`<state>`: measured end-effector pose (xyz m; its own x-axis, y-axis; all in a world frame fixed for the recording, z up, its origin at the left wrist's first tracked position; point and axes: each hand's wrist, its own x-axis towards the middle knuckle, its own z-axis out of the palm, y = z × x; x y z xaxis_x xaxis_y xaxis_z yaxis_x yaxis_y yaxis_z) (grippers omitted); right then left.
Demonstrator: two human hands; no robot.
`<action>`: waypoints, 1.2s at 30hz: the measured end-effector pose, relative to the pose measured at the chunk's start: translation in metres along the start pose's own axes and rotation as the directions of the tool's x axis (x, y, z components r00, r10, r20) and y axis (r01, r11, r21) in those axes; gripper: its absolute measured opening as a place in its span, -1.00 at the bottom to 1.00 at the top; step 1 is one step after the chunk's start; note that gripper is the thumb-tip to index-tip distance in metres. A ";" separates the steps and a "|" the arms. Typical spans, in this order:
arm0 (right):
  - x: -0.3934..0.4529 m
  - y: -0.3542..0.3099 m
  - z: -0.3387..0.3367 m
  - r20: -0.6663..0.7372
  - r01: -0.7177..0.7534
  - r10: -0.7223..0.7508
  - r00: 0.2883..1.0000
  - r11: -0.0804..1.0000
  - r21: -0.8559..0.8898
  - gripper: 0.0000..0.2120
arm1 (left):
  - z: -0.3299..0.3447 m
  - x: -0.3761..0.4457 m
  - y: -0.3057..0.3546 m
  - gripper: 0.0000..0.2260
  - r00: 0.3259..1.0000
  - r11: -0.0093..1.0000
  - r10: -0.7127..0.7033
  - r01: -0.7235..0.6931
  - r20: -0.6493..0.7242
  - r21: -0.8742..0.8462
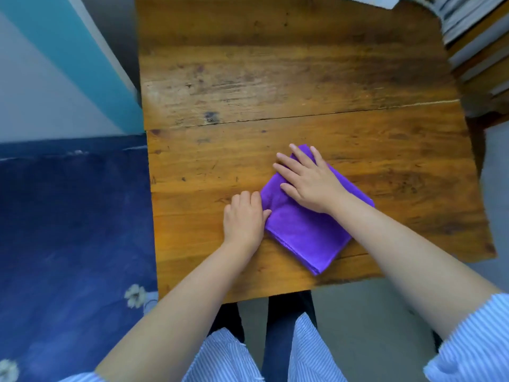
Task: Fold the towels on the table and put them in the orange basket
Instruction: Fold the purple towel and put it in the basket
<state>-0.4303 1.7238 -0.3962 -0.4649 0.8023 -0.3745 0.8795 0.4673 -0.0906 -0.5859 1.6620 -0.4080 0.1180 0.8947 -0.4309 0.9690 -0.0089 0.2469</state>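
A purple towel (pixel 305 232), folded into a small thick rectangle, lies on the wooden table (pixel 275 86) near its front edge, turned diagonally. My right hand (pixel 308 179) lies flat on the towel's far half, fingers spread and pressing down. My left hand (pixel 243 217) rests on the table at the towel's left edge, its fingertips curled against the fold. Whether it grips the cloth is hard to tell. No orange basket is in view.
A dark blue flowered cloth (pixel 71 232) covers a surface left of the table. A teal and white wall (pixel 60 59) rises at the far left. Stacked books or papers on wooden shelves (pixel 479 42) stand at the back right. Grey floor lies below the table's front.
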 end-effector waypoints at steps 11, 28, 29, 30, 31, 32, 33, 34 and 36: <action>0.034 0.096 -0.013 0.013 -0.167 0.167 0.986 0.982 0.088 -0.48 | 0.002 0.001 0.014 -0.50 0.981 0.982 -0.186 0.186 0.061 0.010; 0.034 0.042 -0.049 0.255 -0.169 0.100 0.962 0.948 0.268 -0.72 | -0.022 -0.010 0.040 -0.74 0.769 0.743 -0.599 0.638 0.222 -0.202; 0.030 0.034 -0.054 0.255 -0.152 0.089 0.963 0.959 0.241 -0.91 | -0.022 -0.020 0.039 -0.75 0.769 0.735 -0.603 0.638 0.211 -0.227; 0.026 0.028 -0.058 0.242 -0.121 0.062 0.968 0.964 0.238 -0.91 | -0.022 -0.029 0.036 -0.77 0.771 0.729 -0.603 0.637 0.207 -0.249; 0.021 0.016 -0.062 0.226 -0.078 0.022 0.974 0.967 0.242 -0.79 | -0.022 -0.042 0.032 -0.79 0.766 0.710 -0.611 0.642 0.201 -0.288; 0.019 0.011 -0.065 0.218 -0.052 -0.003 0.976 0.969 0.243 -0.74 | -0.021 -0.050 0.030 -0.81 0.762 0.693 -0.613 0.645 0.206 -0.321; 0.011 -0.003 -0.069 0.193 -0.005 -0.047 0.980 0.966 0.258 -0.72 | -0.021 -0.068 0.024 -0.83 0.752 0.665 -0.630 0.651 0.193 -0.366; 0.005 -0.015 -0.072 0.183 0.026 -0.083 0.980 0.956 0.292 -0.73 | -0.021 -0.083 0.020 -0.86 0.747 0.649 -0.641 0.651 0.178 -0.395; -0.009 -0.041 -0.079 0.160 0.105 -0.169 0.973 0.933 0.345 -0.82 | -0.020 -0.119 0.010 -0.92 0.728 0.615 -0.675 0.647 0.123 -0.451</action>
<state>-0.4706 1.7270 -0.3162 -0.5840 0.6420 -0.4968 0.8069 0.3921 -0.4418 -0.5947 1.5645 -0.3375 -0.5415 0.6023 -0.5866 0.5743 0.7745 0.2650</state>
